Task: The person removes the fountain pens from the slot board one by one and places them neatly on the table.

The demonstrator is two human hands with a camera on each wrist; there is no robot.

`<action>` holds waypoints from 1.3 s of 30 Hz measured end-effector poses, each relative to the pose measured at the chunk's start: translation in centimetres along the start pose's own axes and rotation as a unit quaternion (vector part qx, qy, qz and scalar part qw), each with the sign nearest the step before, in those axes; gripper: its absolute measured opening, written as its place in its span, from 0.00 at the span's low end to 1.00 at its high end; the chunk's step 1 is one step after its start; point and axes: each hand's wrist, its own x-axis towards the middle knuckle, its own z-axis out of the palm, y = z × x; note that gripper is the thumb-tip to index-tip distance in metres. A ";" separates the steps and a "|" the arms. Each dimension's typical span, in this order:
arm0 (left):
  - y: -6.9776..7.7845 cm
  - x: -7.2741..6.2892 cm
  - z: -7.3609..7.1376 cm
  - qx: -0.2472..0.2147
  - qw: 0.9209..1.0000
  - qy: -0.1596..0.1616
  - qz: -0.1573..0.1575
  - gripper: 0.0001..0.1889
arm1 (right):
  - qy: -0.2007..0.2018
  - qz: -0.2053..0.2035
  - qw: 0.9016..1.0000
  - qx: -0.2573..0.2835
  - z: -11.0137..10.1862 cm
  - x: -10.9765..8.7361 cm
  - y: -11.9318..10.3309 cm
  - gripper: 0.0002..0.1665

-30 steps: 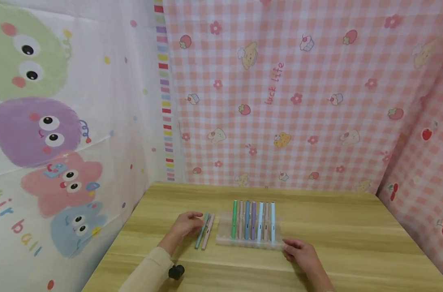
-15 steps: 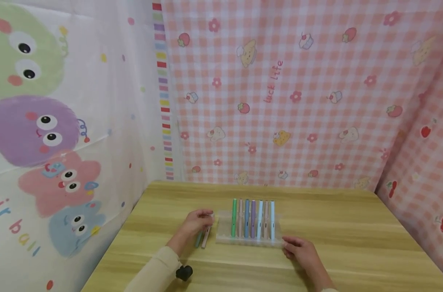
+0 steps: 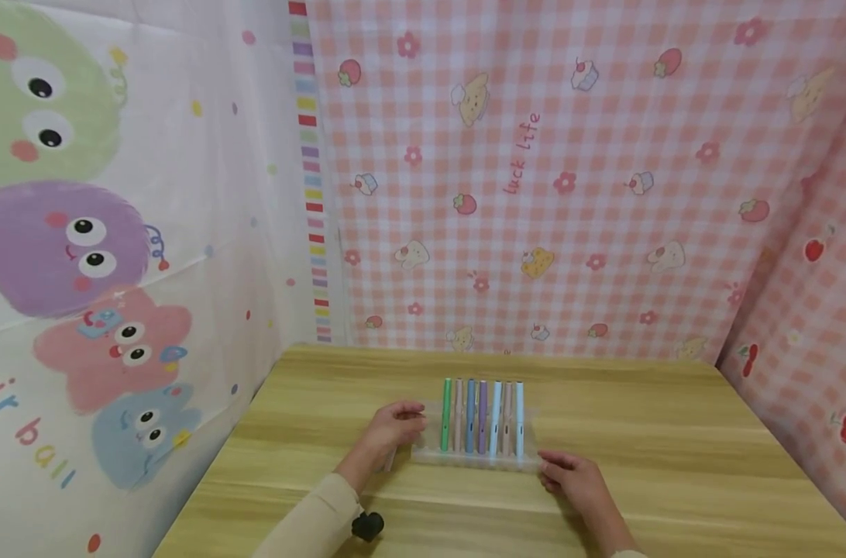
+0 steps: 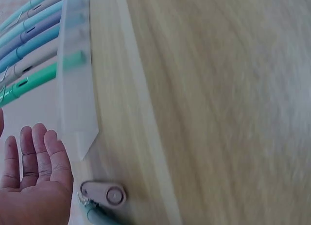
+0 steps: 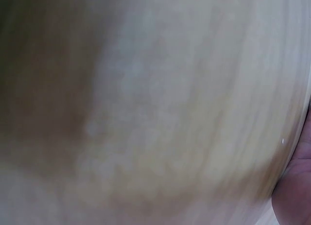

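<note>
A clear plastic pen rack point(image 3: 465, 459) bears several capped pens side by side, among them a green pen point(image 3: 446, 418), a purple pen point(image 3: 483, 418) and a light blue pen point(image 3: 520, 418). My left hand point(image 3: 393, 430) is at the rack's left end, its fingers loosely extended and holding nothing in the left wrist view. Beside that palm lie a beige pen point(image 4: 104, 193) and a teal pen point(image 4: 97, 214), mostly hidden under the hand in the head view. With thumb and fingers, my right hand point(image 3: 572, 474) holds the rack's front right corner.
The wooden table point(image 3: 646, 418) reaches back to a pink checked curtain point(image 3: 423, 232). A white cloth with cartoon figures point(image 3: 221, 194) hangs along the left side. Near the left sleeve is a small black object point(image 3: 368, 526). The right wrist view is mostly blurred tabletop.
My left hand has moved right, from the two loose pens over to the rack's left end, covering the pens in the head view. The right hand stays at its corner.
</note>
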 end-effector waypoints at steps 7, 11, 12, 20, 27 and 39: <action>-0.7 0.4 1.1 0.010 1.000 -0.018 0.010 0.21 | -0.002 0.000 1.000 0.007 -0.1 0.0 -0.1 0.16; -1.3 0.4 1.7 0.020 1.000 -0.014 0.017 0.19 | -0.002 0.003 1.000 -0.002 -0.1 -0.1 -0.1 0.16; -1.4 0.3 1.9 0.019 1.000 -0.014 0.018 0.19 | -0.002 0.004 1.000 -0.006 -0.1 -0.1 0.0 0.16; -1.6 0.4 2.5 0.011 1.000 -0.008 0.012 0.19 | -0.001 0.000 1.000 -0.008 0.0 0.0 0.1 0.15; -1.5 0.7 2.9 0.032 0.999 -0.004 0.012 0.19 | 0.002 0.000 1.000 -0.005 -0.1 -0.1 -0.2 0.16; -2.0 0.9 3.2 0.036 0.999 0.007 0.009 0.15 | 0.006 0.005 1.000 0.007 0.1 0.0 0.1 0.15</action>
